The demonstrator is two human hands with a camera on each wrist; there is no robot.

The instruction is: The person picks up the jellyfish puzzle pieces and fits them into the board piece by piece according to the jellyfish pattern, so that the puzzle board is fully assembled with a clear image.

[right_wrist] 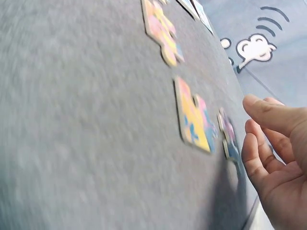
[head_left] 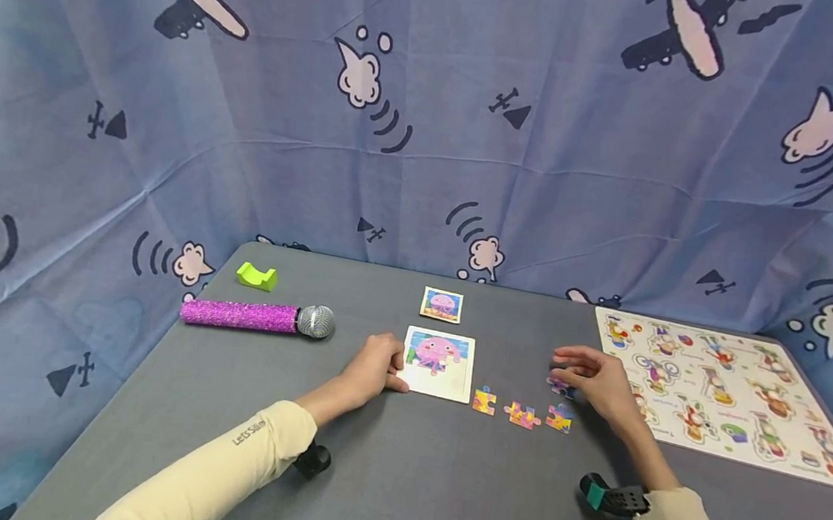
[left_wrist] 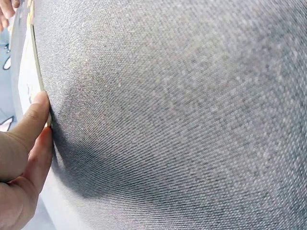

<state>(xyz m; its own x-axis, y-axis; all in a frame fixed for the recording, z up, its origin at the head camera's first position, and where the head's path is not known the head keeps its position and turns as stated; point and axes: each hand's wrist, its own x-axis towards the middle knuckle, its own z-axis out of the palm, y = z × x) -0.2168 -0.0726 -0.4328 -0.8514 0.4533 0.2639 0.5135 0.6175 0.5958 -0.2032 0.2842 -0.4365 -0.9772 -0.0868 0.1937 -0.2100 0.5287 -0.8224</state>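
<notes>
My left hand [head_left: 374, 366] pinches the left edge of a small white puzzle board [head_left: 455, 389] with a pink octopus picture partly laid in it. In the left wrist view the thumb lies on the edge of the board [left_wrist: 29, 72], with a finger against its side. Over on the right, my right hand [head_left: 600, 385] hovers with bent, parted fingers and holds nothing. Beneath it lies a purple-and-blue puzzle piece [right_wrist: 229, 136], partly hidden in the head view. A yellow piece [head_left: 483, 401], a pink-yellow piece [head_left: 522, 415] and another yellow piece [head_left: 559, 418] lie in a row between the hands.
Behind the board lies a small octopus picture card [head_left: 442, 305]. A glittery purple microphone [head_left: 245, 315] and a lime-green curved block [head_left: 257, 276] are on the left. A large illustrated board [head_left: 735, 391] covers the right side of the grey table [head_left: 425, 487]. A patterned blue cloth [head_left: 429, 127] hangs behind.
</notes>
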